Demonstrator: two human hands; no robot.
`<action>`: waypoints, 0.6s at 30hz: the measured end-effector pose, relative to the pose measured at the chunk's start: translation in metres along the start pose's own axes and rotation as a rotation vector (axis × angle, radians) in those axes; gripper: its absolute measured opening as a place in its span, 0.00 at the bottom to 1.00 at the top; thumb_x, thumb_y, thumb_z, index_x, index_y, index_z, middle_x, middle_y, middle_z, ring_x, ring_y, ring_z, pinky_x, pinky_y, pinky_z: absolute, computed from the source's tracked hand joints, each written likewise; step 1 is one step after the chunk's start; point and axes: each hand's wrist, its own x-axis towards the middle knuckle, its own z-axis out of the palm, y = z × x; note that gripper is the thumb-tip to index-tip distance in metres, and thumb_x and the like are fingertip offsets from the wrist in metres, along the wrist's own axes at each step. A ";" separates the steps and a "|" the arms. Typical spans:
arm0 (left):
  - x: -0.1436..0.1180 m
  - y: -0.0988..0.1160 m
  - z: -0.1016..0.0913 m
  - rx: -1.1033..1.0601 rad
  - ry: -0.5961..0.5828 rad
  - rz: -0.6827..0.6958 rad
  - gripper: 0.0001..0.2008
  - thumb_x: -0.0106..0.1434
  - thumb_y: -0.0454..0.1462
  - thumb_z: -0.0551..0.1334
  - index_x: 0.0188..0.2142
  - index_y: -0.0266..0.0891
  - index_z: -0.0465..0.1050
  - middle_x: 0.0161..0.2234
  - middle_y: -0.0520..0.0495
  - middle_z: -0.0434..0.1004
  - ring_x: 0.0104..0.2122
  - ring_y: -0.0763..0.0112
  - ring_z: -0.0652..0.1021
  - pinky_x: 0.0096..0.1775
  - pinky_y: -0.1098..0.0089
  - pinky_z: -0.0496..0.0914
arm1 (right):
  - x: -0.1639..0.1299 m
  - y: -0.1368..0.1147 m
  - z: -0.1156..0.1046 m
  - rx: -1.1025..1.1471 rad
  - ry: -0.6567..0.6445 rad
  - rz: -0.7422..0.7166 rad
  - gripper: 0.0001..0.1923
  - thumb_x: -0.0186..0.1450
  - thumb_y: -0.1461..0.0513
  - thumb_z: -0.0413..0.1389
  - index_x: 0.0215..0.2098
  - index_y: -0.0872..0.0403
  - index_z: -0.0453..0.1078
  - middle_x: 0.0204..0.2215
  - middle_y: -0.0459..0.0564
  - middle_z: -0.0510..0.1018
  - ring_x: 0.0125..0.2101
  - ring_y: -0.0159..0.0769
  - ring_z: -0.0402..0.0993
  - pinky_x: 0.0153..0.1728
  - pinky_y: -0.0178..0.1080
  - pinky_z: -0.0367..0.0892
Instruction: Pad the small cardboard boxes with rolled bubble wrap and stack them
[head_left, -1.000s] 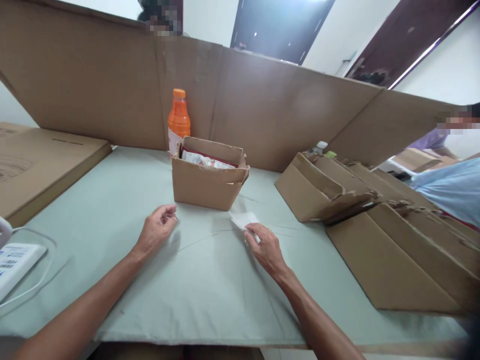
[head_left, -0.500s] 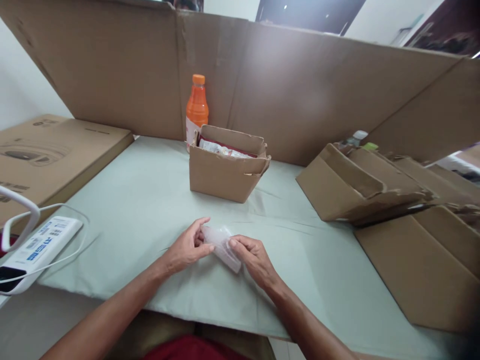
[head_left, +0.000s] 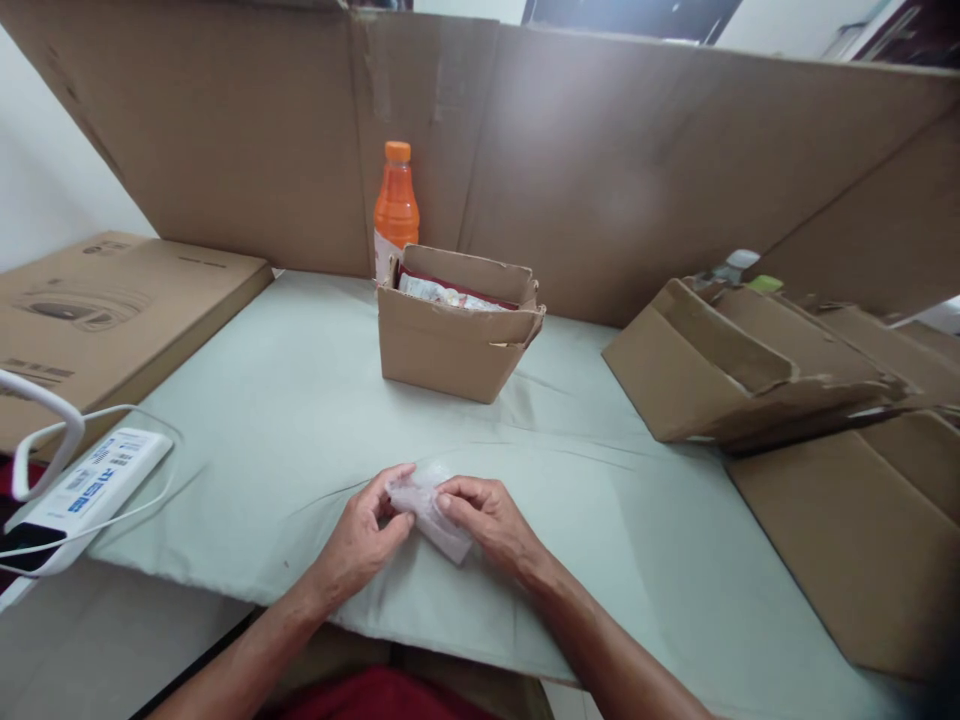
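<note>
We see a small clear packet (head_left: 429,510), soft plastic, crumpled, whitish to pale pink, contents too blurred to make out. It sits low centre, just above the green mat (head_left: 300,400), near the front edge of the table. Left hand (head_left: 358,540) pinches its left end, thumb and fingers closed on it; right hand (head_left: 489,520) grips the right side, fingers curled over the top. The packet's lower corner pokes out under the right hand; its middle is partly covered by both thumbs. Well behind stands an open box (head_left: 450,345) with wrapped items inside, only their tops visible, print unreadable. An orange bottle (head_left: 395,205) stands just behind the box, its base hidden by it. Flattened cartons (head_left: 750,390) lie at right, cut off by the frame edge, with a bottle cap barely showing behind them. At left a flat carton (head_left: 112,300) and a white power strip (head_left: 90,490) with a cable, both cut off. A cardboard wall (head_left: 600,170) closes the back.
</note>
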 end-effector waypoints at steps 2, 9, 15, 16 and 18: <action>0.001 0.001 0.002 0.027 0.026 0.011 0.23 0.58 0.40 0.62 0.53 0.36 0.72 0.44 0.44 0.79 0.43 0.63 0.78 0.48 0.65 0.72 | 0.000 0.002 -0.002 0.004 0.063 -0.020 0.17 0.62 0.49 0.61 0.31 0.55 0.76 0.25 0.45 0.73 0.26 0.31 0.63 0.30 0.34 0.59; -0.003 -0.009 0.003 0.120 0.099 0.109 0.16 0.64 0.39 0.59 0.48 0.39 0.76 0.35 0.48 0.79 0.34 0.68 0.78 0.39 0.68 0.72 | -0.003 -0.010 -0.015 -0.037 0.407 -0.165 0.14 0.66 0.52 0.57 0.30 0.53 0.70 0.25 0.44 0.70 0.27 0.32 0.63 0.32 0.34 0.62; -0.013 -0.006 -0.001 0.232 0.079 0.326 0.08 0.62 0.33 0.60 0.37 0.41 0.77 0.46 0.43 0.76 0.40 0.67 0.79 0.42 0.67 0.73 | -0.001 -0.018 -0.016 -0.060 0.337 -0.165 0.15 0.67 0.51 0.57 0.31 0.53 0.70 0.26 0.45 0.73 0.27 0.32 0.67 0.32 0.35 0.65; -0.015 -0.005 -0.002 0.244 0.053 0.348 0.07 0.61 0.32 0.60 0.36 0.42 0.76 0.47 0.43 0.76 0.42 0.65 0.79 0.44 0.66 0.72 | 0.001 -0.020 -0.019 -0.071 0.334 -0.179 0.15 0.67 0.51 0.57 0.31 0.53 0.71 0.26 0.45 0.74 0.28 0.32 0.68 0.33 0.35 0.66; -0.022 -0.005 -0.005 0.265 -0.036 0.381 0.08 0.60 0.30 0.59 0.35 0.42 0.75 0.46 0.43 0.76 0.46 0.63 0.78 0.48 0.63 0.71 | 0.009 -0.024 -0.027 -0.139 0.326 -0.215 0.15 0.68 0.51 0.56 0.32 0.54 0.72 0.28 0.47 0.76 0.29 0.33 0.71 0.35 0.36 0.67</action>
